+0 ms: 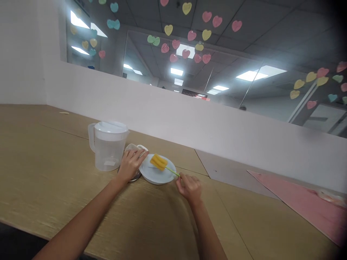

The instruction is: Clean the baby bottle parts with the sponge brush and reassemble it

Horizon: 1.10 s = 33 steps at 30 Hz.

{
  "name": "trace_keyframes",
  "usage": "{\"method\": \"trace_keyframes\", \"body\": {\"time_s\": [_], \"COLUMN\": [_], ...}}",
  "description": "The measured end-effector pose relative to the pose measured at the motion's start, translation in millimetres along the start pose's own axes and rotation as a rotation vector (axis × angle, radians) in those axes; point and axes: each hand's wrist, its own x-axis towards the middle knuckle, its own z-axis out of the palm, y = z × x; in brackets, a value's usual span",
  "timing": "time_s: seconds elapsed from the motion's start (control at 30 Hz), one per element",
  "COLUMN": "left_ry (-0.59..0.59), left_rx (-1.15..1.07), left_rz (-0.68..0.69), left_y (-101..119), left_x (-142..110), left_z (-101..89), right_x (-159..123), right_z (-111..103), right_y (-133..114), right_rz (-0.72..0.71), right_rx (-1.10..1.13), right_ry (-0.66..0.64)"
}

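My right hand (pixel 190 187) is closed around the thin green handle of a sponge brush (pixel 158 162). Its yellow sponge head lies over the inside of a shallow white bowl (pixel 155 177) on the table. At the bowl's left rim is my left hand (pixel 132 163), its fingers gripping the edge; the fingers' undersides are hidden. Behind that hand a clear container (pixel 131 147) and a white handle-like loop (pixel 142 147) show in part. A round metallic rim (pixel 135 177) peeks out below the hand, mostly covered.
Left of my left hand stands a translucent lidded pitcher (pixel 110 153). A pink cloth (pixel 303 198) lies at the right, with a pale object (pixel 332 198) on it. Behind the wooden table (pixel 54 173) runs a white wall (pixel 173 119) below glass with heart-shaped notes.
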Motion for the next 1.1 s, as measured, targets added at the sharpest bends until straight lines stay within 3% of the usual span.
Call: {"method": "trace_keyframes", "body": {"time_s": [0.13,0.2,0.27,0.53,0.7,0.83,1.1], "left_ry": [-0.039,-0.053,-0.049,0.222,0.184,0.114,-0.049], "left_rx": [0.014,-0.007,-0.057,-0.349,-0.575,-0.687,-0.837], "left_rz": [0.037,0.069,0.072,-0.138,-0.119,-0.023,-0.049], "left_y": [-8,-8,-5,18,41,59,81], "left_x": [-2,-1,0,5,5,2,-7], "left_z": [2.3,1.2,-0.5,-10.4,-18.6,-19.7,-16.4], "right_x": [-14,-20,-26,-35,-20,-14,-15], "right_z": [9,15,21,33,29,27,26], "right_y": [20,25,26,7,-9,-13,-12], "right_rz": [0.385,0.58,0.68,0.682,0.691,0.688,0.696], "right_rx": [-0.242,-0.325,-0.33,-0.184,-0.049,-0.024,-0.009], "right_ry": [-0.011,-0.167,-0.379,-0.8,-1.102,-1.142,-1.122]}}
